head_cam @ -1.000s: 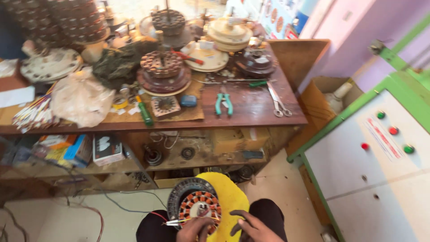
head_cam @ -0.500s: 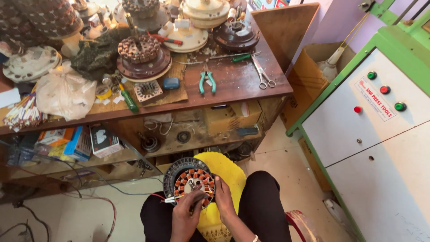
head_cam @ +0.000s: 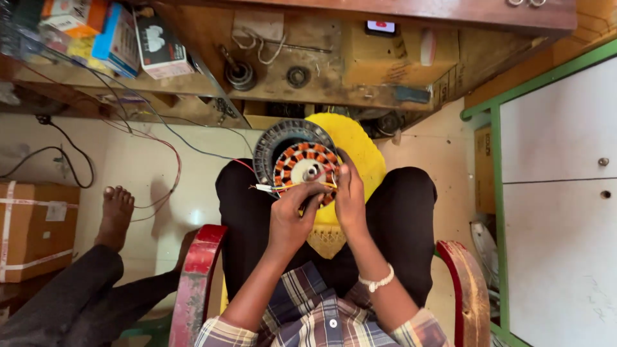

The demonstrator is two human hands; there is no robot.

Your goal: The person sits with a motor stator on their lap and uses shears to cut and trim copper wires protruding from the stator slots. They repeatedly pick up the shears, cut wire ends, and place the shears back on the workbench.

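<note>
Both hands' grip, left hand point(head_cam: 292, 215) and right hand point(head_cam: 350, 199), closed around round motor stator point(head_cam: 302, 164), copper-orange coils ringing grey hub, face and axle upward toward viewer.

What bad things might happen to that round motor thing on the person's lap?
The round motor part rests on a yellow cloth over the knees, steadied only by the left hand and right hand, so it might slide off onto the floor. The thin wires sticking out beside the fingers could snag or bend. Someone's bare foot is nearby too.
</note>
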